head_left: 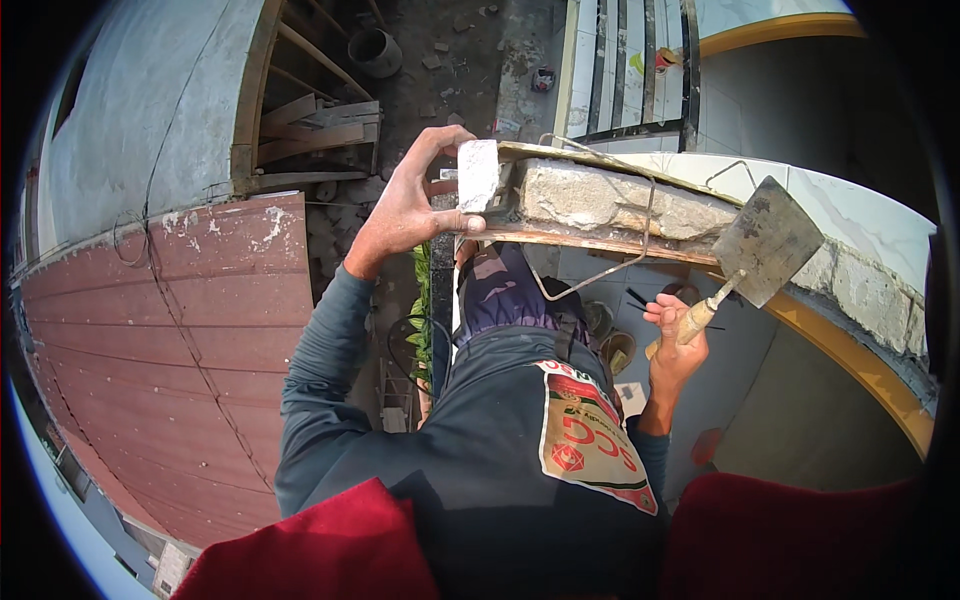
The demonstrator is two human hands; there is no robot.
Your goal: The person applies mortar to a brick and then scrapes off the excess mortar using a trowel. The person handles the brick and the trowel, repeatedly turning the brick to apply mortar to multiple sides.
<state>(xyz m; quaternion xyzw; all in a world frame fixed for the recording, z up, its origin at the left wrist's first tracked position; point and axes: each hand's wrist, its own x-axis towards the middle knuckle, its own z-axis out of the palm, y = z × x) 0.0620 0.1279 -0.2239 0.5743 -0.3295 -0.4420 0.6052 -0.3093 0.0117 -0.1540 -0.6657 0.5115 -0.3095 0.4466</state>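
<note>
My left hand (415, 195) grips the end of the wall top, fingers over the far side and thumb at the near side. It is closed on a small white block (479, 176) with a rough, chalky face. Right of this block is a dark gap, then a rough pale masonry course (610, 200) between two wooden boards, the near board (590, 241) showing an orange-brown edge. Bent wire clamps (648, 215) straddle the boards. In my right hand (680, 345) is a trowel (768, 243) by its wooden handle, its flat grey blade tilted up over the masonry's right part.
A reddish-brown metal sheet (170, 330) and a grey wall (160, 120) stand at the left. Far below lie a bucket (375, 52) and stacked planks (320, 130). A dark metal frame (640, 70) is beyond the wall; an orange-yellow arch edge (870, 370) curves at the right.
</note>
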